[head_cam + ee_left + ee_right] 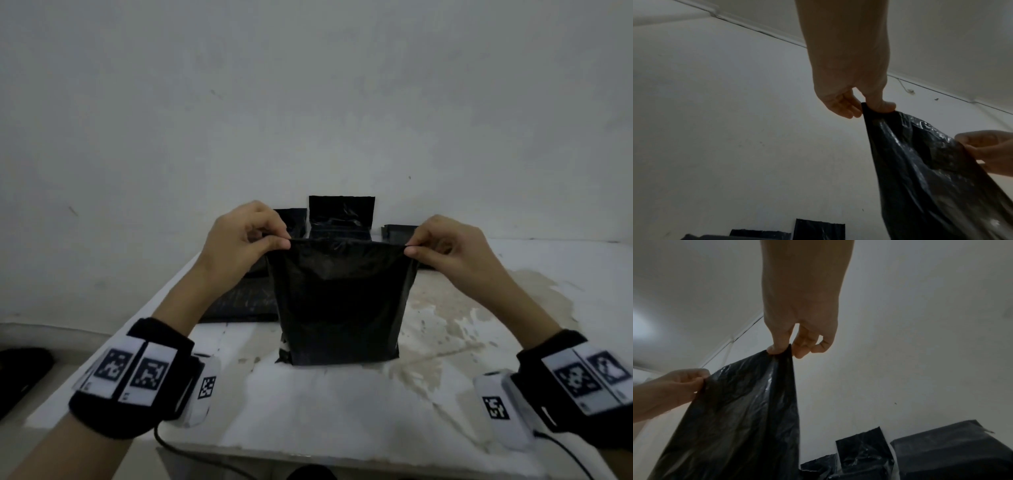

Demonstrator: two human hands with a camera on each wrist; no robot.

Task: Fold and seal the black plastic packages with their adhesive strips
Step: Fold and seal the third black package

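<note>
Plain white wall point(308, 102) behind a scuffed, stained white table point(342, 404), pretty dim lighting overall. Standing upright in the middle of the table is the black bag point(339, 301) being worked on, bottom edge resting on the surface and the top stretched flat between both hands.

Progress-wise, I'd say this one is barely started: the top isn't folded over yet, and I can't spot the sticky strip on it at all. Behind it, against the wall, there's a bunch of other black bags point(340, 216), one with its flap sticking up, and a flatter one lying to the left point(239, 305). Can't tell from here which of those are sealed, so the count of done vs left is a guess.

Hands: the left hand point(239, 240) pinches the top left corner between thumb and forefinger, the other fingers curled in loosely. The right hand point(445, 246) does the same on the top right corner. Both wrist views show the thumb clamped right on the bag's edge, plastic pulled taut between them.
</note>
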